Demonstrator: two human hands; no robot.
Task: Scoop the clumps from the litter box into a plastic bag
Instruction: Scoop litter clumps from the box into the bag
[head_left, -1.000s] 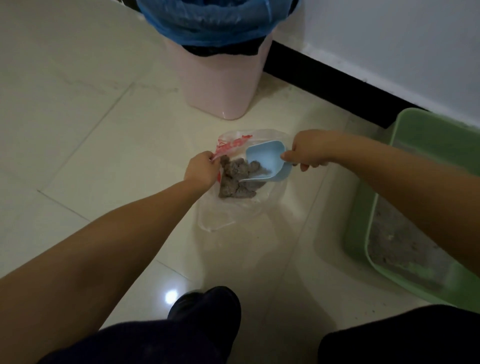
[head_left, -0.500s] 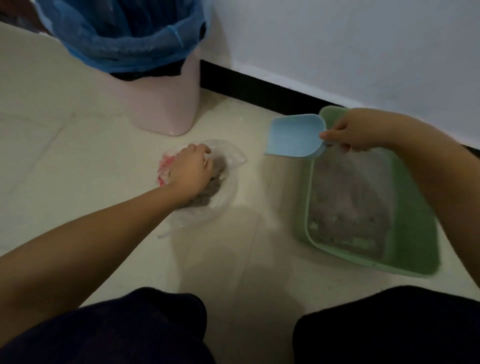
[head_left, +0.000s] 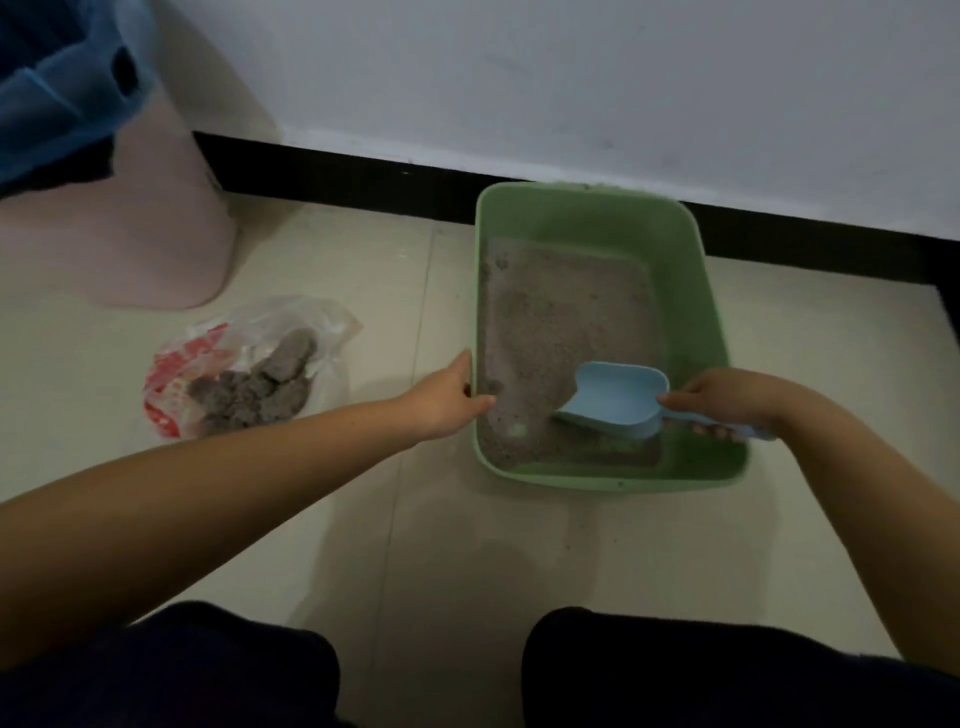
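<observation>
- While the right hand (head_left: 727, 400) is closed around the handle of the blue scoop (head_left: 613, 397), the scoop's mouth sits low in the litter (head_left: 561, 322) at the near right of the green litter box (head_left: 696, 291).
- The left hand (head_left: 447, 397) grips the box's left rim, thumb hooked inside the wall, steadying it.
- The plastic bag (head_left: 249, 379) lies on the floor to the left, well apart from the box, already holding several grey clumps (head_left: 260, 389); its mouth is slack and nobody holds it.
- Likely risk: carrying a loaded scoop across that gap could spill litter on the tiles (head_left: 395, 545), since the bag's opening may have sagged shut.
- A hard push could break a clump apart, leaving crumbs behind in the box.
- Bare green floor shows at the box's near edge, so the litter is thin there; scraping may skid the box towards the wall if the left hand eases.
- I cannot tell whether the scoop holds anything yet.
</observation>
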